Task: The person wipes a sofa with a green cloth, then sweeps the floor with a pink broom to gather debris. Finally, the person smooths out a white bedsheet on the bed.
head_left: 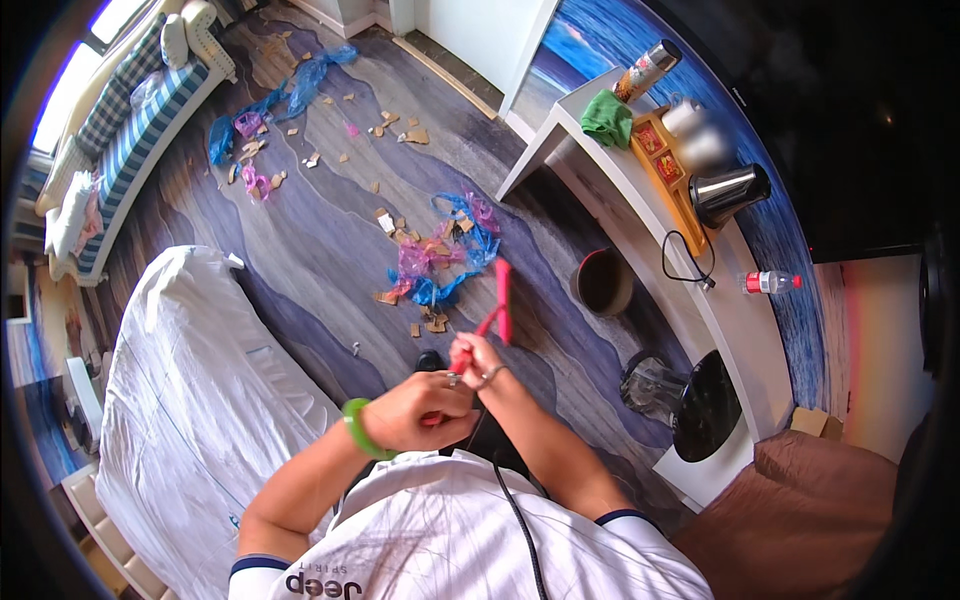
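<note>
A red broom (503, 302) with a long handle and a narrow bar-like head slants out in front of me; no bristles can be made out. My left hand (428, 408), below a green bracelet, is wrapped round the handle near its top end. Farther along the same handle, my right hand (476, 356) is closed on it. Just beyond the broom head lies a heap of crumpled blue and pink plastic bags (440, 258), mixed with torn cardboard bits (437, 323).
More blue plastic (310, 80) and cardboard scraps lie farther off. A bed with white sheets (205, 370) is at left, a striped sofa (150, 105) beyond. At right, a dark bin (602, 282) and black round stool (708, 405) stand by a white desk (745, 345) holding a kettle (730, 193).
</note>
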Demonstrator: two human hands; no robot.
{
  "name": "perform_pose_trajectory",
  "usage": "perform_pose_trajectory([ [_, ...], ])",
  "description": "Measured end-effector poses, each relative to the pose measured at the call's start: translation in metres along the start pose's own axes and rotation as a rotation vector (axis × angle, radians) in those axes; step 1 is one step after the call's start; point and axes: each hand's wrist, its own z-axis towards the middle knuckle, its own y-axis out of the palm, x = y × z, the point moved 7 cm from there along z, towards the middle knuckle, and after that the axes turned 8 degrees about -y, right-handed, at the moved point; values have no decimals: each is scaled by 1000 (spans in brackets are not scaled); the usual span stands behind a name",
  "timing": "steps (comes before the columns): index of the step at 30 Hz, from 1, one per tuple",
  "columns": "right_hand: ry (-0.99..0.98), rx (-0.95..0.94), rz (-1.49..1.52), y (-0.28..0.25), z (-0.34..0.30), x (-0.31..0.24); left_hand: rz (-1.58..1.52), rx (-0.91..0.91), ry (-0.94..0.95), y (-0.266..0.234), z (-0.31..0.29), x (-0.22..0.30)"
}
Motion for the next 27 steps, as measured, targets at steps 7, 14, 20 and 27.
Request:
perform_pose_trajectory([
  [7, -153, -15, -1, 74, -17, -73, 47, 190, 87, -20, 37, 39],
  [14, -295, 235, -301, -10, 76, -264, -76, 483, 66, 31, 162, -82],
  [20, -196, 322, -450, -14, 80, -266, 30, 590, -170, 43, 186, -116],
  [27, 136, 48, -143, 75, 10, -124, 14, 611, -253, -2, 130, 8],
])
